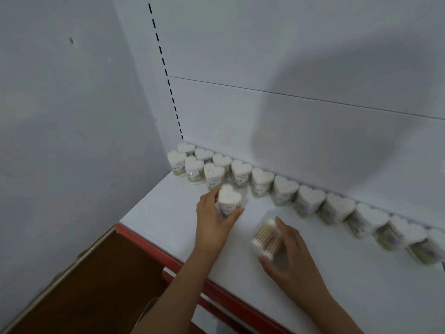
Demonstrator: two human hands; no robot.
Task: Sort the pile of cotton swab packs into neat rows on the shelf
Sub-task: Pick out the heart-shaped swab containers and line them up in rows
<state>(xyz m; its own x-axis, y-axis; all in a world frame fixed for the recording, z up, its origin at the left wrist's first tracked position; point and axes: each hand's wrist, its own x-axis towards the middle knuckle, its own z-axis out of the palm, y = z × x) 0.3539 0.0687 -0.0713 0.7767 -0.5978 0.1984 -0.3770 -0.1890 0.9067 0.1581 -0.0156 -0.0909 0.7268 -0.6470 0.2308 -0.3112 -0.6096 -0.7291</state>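
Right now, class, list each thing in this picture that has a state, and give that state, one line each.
Left hand: grips an upright pack, standing on the shelf.
Right hand: holds a pack lying on its side, swab sticks showing.
Back row of packs: upright, side by side along the back wall.
Front row of packs: upright, only a few at the left end.

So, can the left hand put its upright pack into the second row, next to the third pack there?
Probably yes. The left hand holds the upright pack just in front of the second row, and the shelf between them looks bare. The right hand is off to the side.
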